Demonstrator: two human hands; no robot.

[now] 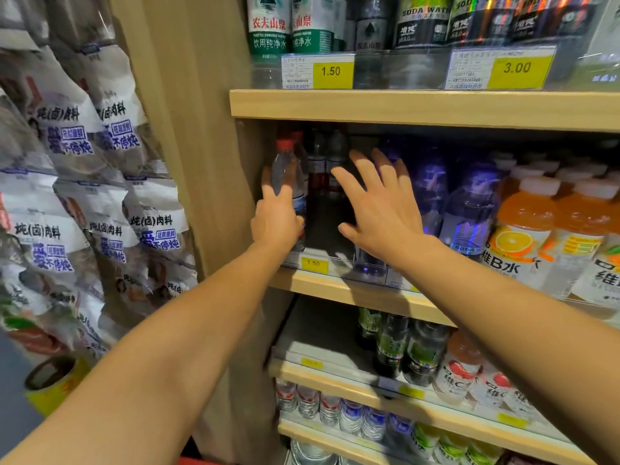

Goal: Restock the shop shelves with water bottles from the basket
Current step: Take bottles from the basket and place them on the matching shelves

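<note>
**Red-cap water bottle going in at the far left of the middle shelf**

So both arms are stretched out toward the wooden shelf. The left hand is wrapped around a clear water bottle with a red cap, holding it low on the body; the bottle stands upright at the very left end of the middle shelf, right next to the wooden side panel. A few more red-capped bottles sit just behind it, pretty dark back there so I can't make out much.

The right hand has its fingers spread and straight, not holding anything, hovering in front of the dark gap just right of that bottle and beside the purple soda water bottles. Can't tell if it's actually touching them.

Further right are orange vitamin drinks. A yellow 1.50 price tag sits on the shelf edge below the held bottle. Upper shelf has green-label water bottles, and seasoning packets hang on the left. Basket isn't clearly visible.
</note>
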